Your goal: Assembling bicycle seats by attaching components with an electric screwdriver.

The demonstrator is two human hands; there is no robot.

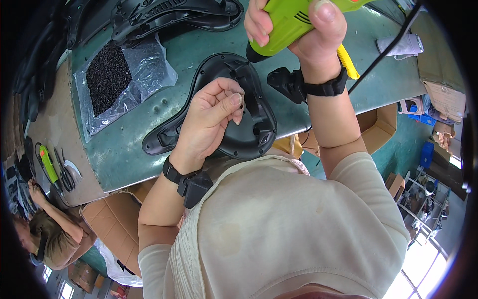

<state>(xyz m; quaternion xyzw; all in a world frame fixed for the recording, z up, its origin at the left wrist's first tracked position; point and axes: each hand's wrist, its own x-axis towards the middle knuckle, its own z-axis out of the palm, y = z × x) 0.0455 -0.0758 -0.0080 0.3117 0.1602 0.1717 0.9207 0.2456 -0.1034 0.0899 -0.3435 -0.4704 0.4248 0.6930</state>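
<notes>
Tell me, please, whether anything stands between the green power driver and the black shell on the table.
Nothing visible stands between the green power driver in the right hand and the nearest edge of the black shell; the left hand, however, covers its middle in this view.

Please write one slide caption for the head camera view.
Right hand grips a green power tool; the pinched left hand is over a black moulded part on a green table.

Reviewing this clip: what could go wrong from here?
The right hand holds a green power tool angled toward the bare left hand; a slip might hurt it. The black molded part lies at the table's near edge, so a bump could perhaps knock it off.
</notes>
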